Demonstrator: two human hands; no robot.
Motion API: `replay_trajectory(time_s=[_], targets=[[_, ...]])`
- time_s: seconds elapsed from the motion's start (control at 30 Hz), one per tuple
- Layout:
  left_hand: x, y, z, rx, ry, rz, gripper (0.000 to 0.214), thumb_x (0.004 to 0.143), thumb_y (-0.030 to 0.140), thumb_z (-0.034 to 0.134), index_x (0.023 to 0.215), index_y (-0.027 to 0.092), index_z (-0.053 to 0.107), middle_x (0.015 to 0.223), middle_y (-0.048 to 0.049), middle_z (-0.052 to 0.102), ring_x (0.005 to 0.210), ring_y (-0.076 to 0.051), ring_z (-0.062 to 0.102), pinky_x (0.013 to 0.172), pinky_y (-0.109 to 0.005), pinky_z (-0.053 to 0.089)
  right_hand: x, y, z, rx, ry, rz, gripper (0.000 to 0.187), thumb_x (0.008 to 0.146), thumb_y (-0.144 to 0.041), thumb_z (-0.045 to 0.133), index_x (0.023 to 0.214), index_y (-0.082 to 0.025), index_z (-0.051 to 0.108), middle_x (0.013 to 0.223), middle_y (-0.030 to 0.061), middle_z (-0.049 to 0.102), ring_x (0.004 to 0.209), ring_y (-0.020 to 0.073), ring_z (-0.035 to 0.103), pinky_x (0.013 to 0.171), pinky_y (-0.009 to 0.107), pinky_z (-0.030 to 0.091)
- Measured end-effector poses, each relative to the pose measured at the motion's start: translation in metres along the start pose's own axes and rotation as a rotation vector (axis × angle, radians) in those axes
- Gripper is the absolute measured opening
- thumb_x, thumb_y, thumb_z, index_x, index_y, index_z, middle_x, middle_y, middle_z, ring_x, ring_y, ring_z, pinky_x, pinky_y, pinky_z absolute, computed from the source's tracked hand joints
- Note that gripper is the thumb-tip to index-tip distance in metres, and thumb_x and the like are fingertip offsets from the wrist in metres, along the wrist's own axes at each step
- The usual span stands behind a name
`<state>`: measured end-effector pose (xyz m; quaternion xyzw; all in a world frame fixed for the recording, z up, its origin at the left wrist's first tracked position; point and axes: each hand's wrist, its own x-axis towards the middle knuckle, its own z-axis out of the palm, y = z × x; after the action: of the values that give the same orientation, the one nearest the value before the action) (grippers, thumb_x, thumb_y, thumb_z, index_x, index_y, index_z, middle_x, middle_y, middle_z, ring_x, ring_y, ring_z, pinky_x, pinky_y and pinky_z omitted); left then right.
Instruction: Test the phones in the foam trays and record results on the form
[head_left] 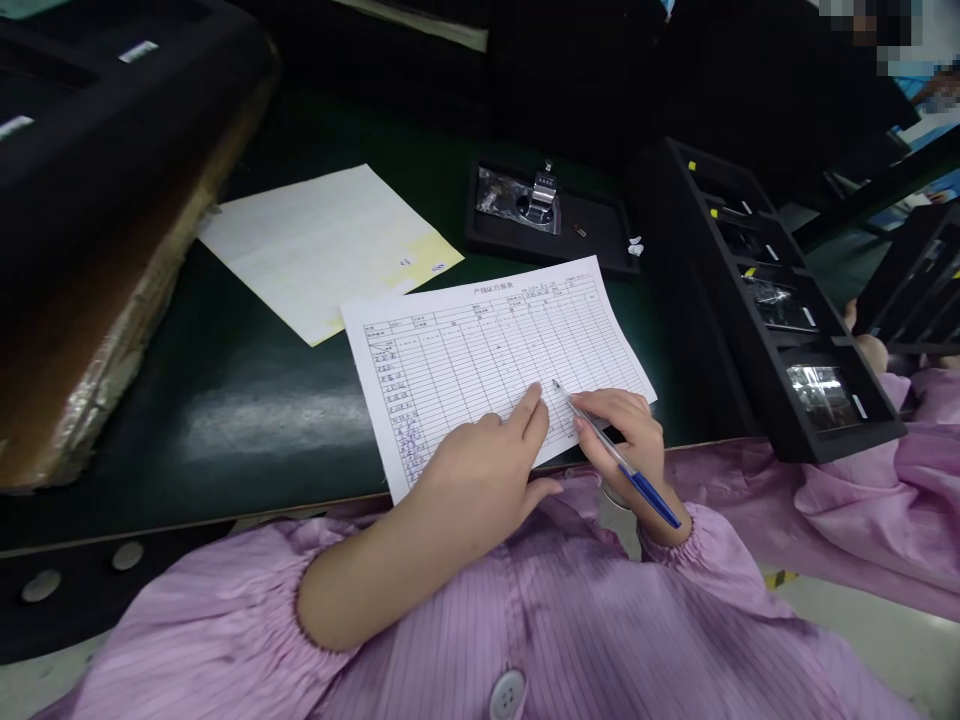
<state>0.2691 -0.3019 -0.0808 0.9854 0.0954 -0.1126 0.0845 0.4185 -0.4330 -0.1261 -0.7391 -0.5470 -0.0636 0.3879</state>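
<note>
A printed form with a ruled table (480, 350) lies on the dark green table near its front edge. My left hand (480, 470) rests flat on the form's lower part, its index finger stretched out along a row. My right hand (626, 435) is closed round a blue and clear pen (615, 455), held tilted with its tip touching the sheet just right of my left fingertip. Both arms wear pink sleeves.
A second pale sheet (322, 245) lies further back on the left. A black tray with a small metal part (544, 215) sits behind the form. A long black compartment tray (780, 300) runs along the right. A large dark box (105, 200) fills the left.
</note>
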Motion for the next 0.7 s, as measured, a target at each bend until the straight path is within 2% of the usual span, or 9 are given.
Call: replay_trajectory(time_s=[0.17, 0.43, 0.7], targets=[[0.007, 0.0, -0.001, -0.041, -0.042, 0.012, 0.068, 0.095, 0.053, 0.052, 0.148, 0.01, 0.042, 0.163, -0.0165, 0.022, 0.087, -0.027, 0.071, 0.06, -0.037, 0.058, 0.0, 0.0, 0.001, -0.004, 0.003, 0.003, 0.014, 0.089, -0.021, 0.064, 0.099, -0.025, 0.072, 0.094, 0.0018, 0.078, 0.088, 0.023, 0.072, 0.083, 0.041, 0.049], [0.011, 0.0, 0.008, -0.026, 0.048, 0.07, 0.075, 0.094, 0.054, 0.053, 0.151, 0.008, 0.036, 0.161, -0.0191, 0.029, 0.089, -0.028, 0.071, 0.062, -0.037, 0.057, 0.0, 0.0, 0.002, -0.003, 0.015, -0.007, 0.015, 0.088, -0.02, 0.064, 0.1, -0.025, 0.072, 0.094, 0.0018, 0.078, 0.09, 0.023, 0.072, 0.083, 0.04, 0.05], [0.014, -0.008, 0.018, -0.053, 0.14, 0.111, 0.072, 0.096, 0.054, 0.048, 0.149, 0.007, 0.04, 0.157, -0.02, 0.037, 0.081, -0.025, 0.072, 0.056, -0.035, 0.056, 0.0, -0.001, 0.002, -0.001, 0.021, -0.014, 0.015, 0.088, -0.019, 0.064, 0.1, -0.025, 0.072, 0.092, 0.0019, 0.078, 0.088, 0.0229, 0.073, 0.08, 0.04, 0.051]])
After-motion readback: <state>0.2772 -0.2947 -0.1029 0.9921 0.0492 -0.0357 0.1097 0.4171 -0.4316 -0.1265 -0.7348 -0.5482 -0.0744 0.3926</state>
